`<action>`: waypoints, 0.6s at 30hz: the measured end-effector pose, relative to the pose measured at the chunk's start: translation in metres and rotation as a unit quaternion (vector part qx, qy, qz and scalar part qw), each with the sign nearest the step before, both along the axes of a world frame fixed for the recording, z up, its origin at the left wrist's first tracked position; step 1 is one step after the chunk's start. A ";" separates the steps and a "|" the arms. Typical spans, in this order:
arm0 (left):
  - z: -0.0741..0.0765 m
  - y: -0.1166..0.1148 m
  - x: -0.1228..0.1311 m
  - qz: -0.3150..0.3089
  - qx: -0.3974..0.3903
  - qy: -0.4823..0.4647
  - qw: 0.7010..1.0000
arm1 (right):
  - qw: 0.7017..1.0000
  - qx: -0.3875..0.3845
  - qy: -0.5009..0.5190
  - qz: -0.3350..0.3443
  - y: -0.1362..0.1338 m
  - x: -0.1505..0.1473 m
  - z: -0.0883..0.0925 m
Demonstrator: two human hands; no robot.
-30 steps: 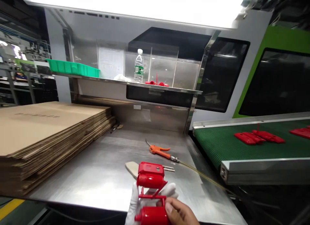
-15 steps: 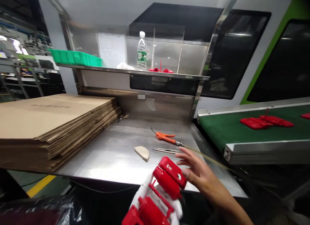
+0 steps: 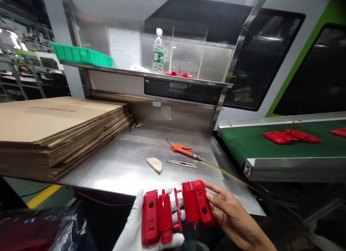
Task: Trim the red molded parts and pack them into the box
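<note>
While the red moulded part (image 3: 165, 216) is held in front of the near edge of the bench, it is supported by both hands. Its left pair of blocks is carried in the gloved left hand (image 3: 133, 224), with the thumb closed along the outer side and the other fingers slightly spread underneath. The outermost right block is gripped between the thumb and the fingers of the bare right hand (image 3: 229, 211). Between the two pairs a thin red bar (image 3: 177, 207) is seen; whether it is joined to both sides cannot be told.

As for progress, it may be judged that this part is in the middle of handling: it has been taken up, but not yet put down. On the bench (image 3: 108, 171), the beige pad (image 3: 154, 165), the slim metal tool (image 3: 186, 165) and the orange air gun (image 3: 180, 149) are touched by neither hand. Farther right, other red parts (image 3: 279, 137) are left on the green conveyor belt (image 3: 243, 142), not taken up. At the left, cardboard sheets (image 3: 67, 132) are stacked, and a bottle (image 3: 158, 56) is placed on the shelf (image 3: 151, 75).
</note>
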State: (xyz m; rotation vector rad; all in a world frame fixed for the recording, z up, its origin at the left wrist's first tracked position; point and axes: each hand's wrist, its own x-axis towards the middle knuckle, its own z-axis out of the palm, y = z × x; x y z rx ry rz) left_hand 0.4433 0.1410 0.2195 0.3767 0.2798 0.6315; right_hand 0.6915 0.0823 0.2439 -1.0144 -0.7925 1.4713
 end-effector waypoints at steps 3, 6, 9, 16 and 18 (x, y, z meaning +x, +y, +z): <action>0.009 -0.006 0.006 0.054 -0.022 0.074 0.996 | 1.000 0.010 -0.004 0.022 -0.005 -0.004 0.000; 0.016 -0.010 0.008 0.099 -0.020 0.140 0.985 | 0.998 0.018 -0.018 0.060 -0.009 -0.006 -0.003; 0.016 -0.013 0.005 0.112 0.026 0.177 0.977 | 0.996 0.029 -0.021 0.085 -0.013 -0.005 -0.010; 0.008 -0.013 -0.003 0.077 0.127 0.144 0.978 | 0.994 0.069 -0.042 0.071 -0.022 -0.002 -0.024; 0.007 -0.012 -0.004 0.062 0.131 0.133 0.980 | 0.994 0.072 -0.050 0.063 -0.025 -0.002 -0.024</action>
